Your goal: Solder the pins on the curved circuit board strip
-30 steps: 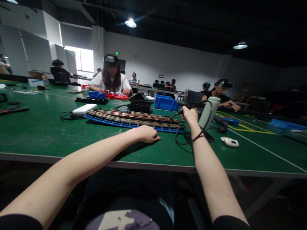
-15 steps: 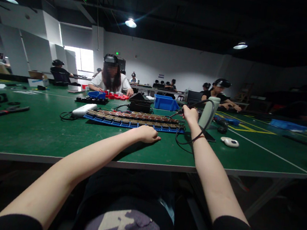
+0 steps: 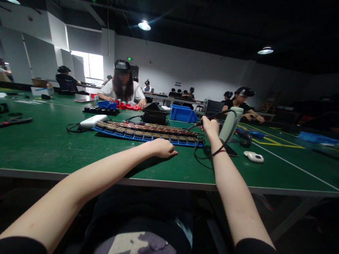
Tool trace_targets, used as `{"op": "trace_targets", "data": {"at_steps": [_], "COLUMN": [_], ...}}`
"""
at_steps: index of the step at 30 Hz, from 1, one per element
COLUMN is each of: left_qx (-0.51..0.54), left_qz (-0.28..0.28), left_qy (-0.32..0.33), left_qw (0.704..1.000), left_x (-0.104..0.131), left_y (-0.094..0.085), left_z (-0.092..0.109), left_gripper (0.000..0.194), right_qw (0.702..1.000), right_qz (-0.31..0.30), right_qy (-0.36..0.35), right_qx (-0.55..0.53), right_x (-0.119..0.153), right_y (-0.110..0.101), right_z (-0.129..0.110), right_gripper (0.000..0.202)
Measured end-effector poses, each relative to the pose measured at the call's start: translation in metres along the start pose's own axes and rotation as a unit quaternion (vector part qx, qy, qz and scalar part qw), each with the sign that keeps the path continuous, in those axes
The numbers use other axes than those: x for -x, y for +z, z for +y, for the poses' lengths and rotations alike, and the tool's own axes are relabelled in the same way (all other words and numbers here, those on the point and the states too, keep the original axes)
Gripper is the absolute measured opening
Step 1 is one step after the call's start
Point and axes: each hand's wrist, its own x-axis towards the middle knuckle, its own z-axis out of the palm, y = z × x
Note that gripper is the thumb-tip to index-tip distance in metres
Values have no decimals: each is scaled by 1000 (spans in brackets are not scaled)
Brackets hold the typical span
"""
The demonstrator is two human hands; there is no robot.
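Note:
A long blue rack (image 3: 118, 134) with rows of copper-coloured and dark strips lies across the green table (image 3: 60, 150). My left hand (image 3: 163, 148) rests at its near edge, fingers curled down; whatever they hold, if anything, is hidden. My right hand (image 3: 210, 127) is closed around the handle of a dark corded tool (image 3: 195, 125), whose thin tip points left over the rack's right end. The tool's black cable (image 3: 234, 129) loops past my right forearm. Behind the rack stands a black box-shaped device (image 3: 155, 114).
Right of my right hand stands a pale green bottle (image 3: 231, 124), with a white case (image 3: 253, 157) farther right. A blue bin (image 3: 183, 113) is behind the rack, a white device (image 3: 93, 121) at its left. Across the table sits a person (image 3: 123, 87) near red parts (image 3: 128, 106).

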Motion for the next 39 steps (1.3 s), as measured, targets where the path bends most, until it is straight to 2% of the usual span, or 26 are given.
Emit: {"op": "trace_targets", "data": {"at_steps": [39], "left_qx": [-6], "left_qz": [-1], "left_qy": [-1], "left_qw": [1000], "left_x": [2], "left_y": [-2], "left_z": [1], "left_gripper": [55], "right_qw": [1000], "right_qz": [-23], "right_qy": [11], "right_qx": [13], "right_x": [-3], "right_y": [1], "right_z": [2], "right_gripper": [28]}}
